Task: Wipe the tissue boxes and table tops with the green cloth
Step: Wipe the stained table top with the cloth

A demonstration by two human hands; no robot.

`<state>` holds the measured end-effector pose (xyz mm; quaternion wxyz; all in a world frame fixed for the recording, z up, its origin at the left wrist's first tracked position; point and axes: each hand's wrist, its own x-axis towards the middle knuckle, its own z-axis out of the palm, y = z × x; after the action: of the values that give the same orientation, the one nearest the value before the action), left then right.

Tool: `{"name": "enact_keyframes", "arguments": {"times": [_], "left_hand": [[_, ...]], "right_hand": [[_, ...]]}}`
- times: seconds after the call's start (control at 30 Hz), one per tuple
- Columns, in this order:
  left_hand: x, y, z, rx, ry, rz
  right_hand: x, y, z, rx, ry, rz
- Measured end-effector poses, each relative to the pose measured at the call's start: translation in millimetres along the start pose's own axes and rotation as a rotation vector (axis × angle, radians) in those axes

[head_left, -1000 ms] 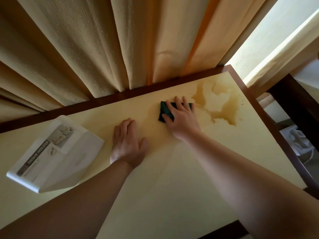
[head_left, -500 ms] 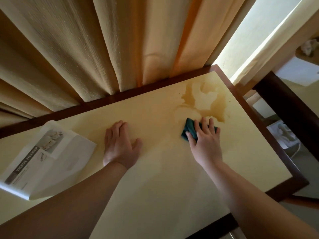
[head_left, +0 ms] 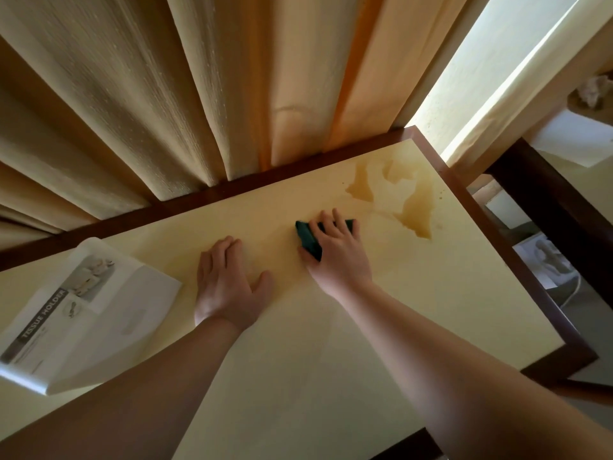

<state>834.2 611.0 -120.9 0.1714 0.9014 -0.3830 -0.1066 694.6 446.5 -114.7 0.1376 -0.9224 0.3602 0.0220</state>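
My right hand presses the folded green cloth flat on the pale yellow table top, fingers spread straight over it. Most of the cloth is hidden under the palm; its dark edge shows at the left and by the fingertips. My left hand lies flat on the table to the left of the cloth, holding nothing. A white tissue box printed "TISSUE HOLDER" lies on the table at the far left. A brownish wet stain spreads near the table's back right corner, just beyond the cloth.
Cream curtains hang against the table's back edge. The table has a dark wooden rim. To the right stands another dark-framed table, with a gap and white items on the floor between.
My right hand slid the green cloth left, away from the stain toward the table's middle. The left hand stayed planted. The view shifted slightly.
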Motion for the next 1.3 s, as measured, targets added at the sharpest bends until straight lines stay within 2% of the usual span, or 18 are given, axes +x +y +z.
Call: {"name": "enact_keyframes", "arguments": {"times": [0.1, 0.2, 0.3, 0.4, 0.57, 0.63, 0.7, 0.83, 0.97, 1.03, 1.17, 1.3], "left_hand": [[-0.6, 1.0, -1.3, 0.002, -0.001, -0.005], [-1.3, 1.5, -2.0, 0.005, 0.004, 0.001], [-0.6, 2.1, -2.1, 0.004, 0.005, -0.002], [-0.6, 1.3, -2.1, 0.006, 0.007, 0.001], [-0.3, 0.5, -0.6, -0.002, 0.009, 0.004], [0.2, 0.4, -0.3, -0.006, 0.009, 0.004], [0.7, -0.1, -0.3, -0.008, 0.003, 0.007], [1.7, 0.2, -0.9, 0.004, 0.006, 0.012], [0.7, 0.7, 0.6, 0.007, 0.016, 0.006], [1.3, 1.4, 0.7, 0.01, 0.018, 0.0], [3.5, 7.6, 0.2, 0.03, 0.015, -0.065], [25.2, 37.6, -2.0, 0.029, 0.027, -0.188]], "right_hand": [[-42.4, 7.7, 13.5, -0.03, 0.046, -0.088], [-77.1, 29.0, 20.5, 0.021, 0.116, -0.085], [-91.2, 56.7, 12.0, 0.093, 0.167, 0.106], [-66.7, 73.7, 0.1, 0.13, 0.187, 0.309], [16.9, 68.2, -17.2, 0.224, 0.151, 0.433], [40.5, 54.5, -19.2, 0.254, 0.11, 0.337], [48.2, 34.8, -18.2, 0.21, 0.034, 0.156], [16.2, 4.8, -13.1, 0.13, -0.104, -0.099], [-39.0, 6.8, 3.2, 0.051, -0.045, -0.259], [-61.6, 17.8, 10.8, 0.044, 0.009, -0.261], [-93.7, 51.4, 16.7, 0.095, 0.105, -0.068], [-93.7, 82.7, -3.0, 0.371, 0.322, 0.314]]}}
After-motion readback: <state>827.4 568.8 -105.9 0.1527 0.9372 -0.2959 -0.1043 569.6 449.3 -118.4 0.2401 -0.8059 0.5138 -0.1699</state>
